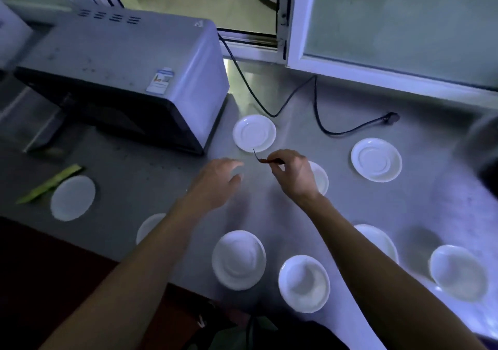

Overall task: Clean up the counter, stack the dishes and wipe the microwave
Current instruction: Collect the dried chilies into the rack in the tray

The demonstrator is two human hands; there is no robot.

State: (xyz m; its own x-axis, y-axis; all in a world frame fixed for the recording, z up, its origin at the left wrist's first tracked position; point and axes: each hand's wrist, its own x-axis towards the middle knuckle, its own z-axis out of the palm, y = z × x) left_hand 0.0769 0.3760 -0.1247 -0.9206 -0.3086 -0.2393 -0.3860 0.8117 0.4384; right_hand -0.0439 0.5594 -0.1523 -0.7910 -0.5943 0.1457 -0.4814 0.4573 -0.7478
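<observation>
Several white saucers and small bowls lie spread over the grey counter [310,123]. One saucer [254,133] sits just right of the microwave [116,61]; another [376,159] lies further right. My right hand [292,173] hovers over the counter's middle and pinches a small red chili with a thin stem [262,159], partly hiding a saucer [322,178] under it. My left hand [219,182] floats beside it with relaxed, spread fingers and holds nothing. Near me sit a saucer [238,259] and two bowls [304,283] [458,271].
The microwave's black power cord [318,112] snakes across the counter to an unplugged plug [390,118]. A green strip of vegetable peel [49,184] lies at the left beside a saucer [72,197]. A sliding window frame [293,21] stands behind. Crumbs speckle the microwave top.
</observation>
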